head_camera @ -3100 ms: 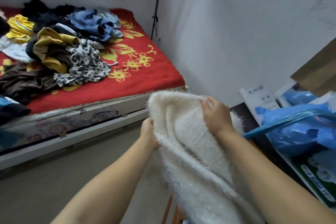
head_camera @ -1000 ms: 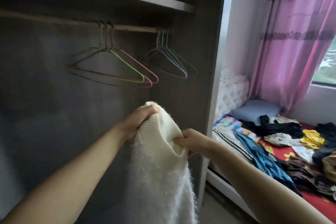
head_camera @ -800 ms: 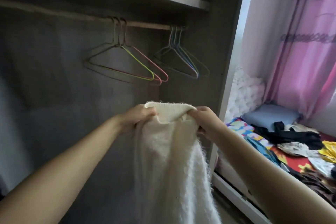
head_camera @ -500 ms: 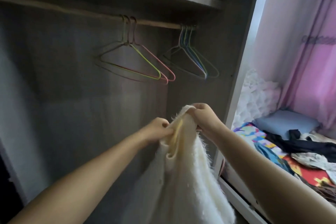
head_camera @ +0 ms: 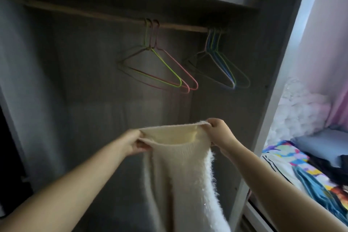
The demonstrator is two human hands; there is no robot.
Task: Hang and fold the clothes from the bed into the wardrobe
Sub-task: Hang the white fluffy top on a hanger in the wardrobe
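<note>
Left hand and right hand each pinched the cream fuzzy sweater rim, stretched open near the wardrobe, hem cut off below, hangers dim, possibly five or six.

Sweater: cream knit, ribbed smooth band at the opening, long fuzzy pile on the outside. Hangers: thin wire with coloured coating, slight sheen. Rail: looks like bare wood, matt. Wardrobe: grey woodgrain board, matt. Bedding: printed cloth.
</note>
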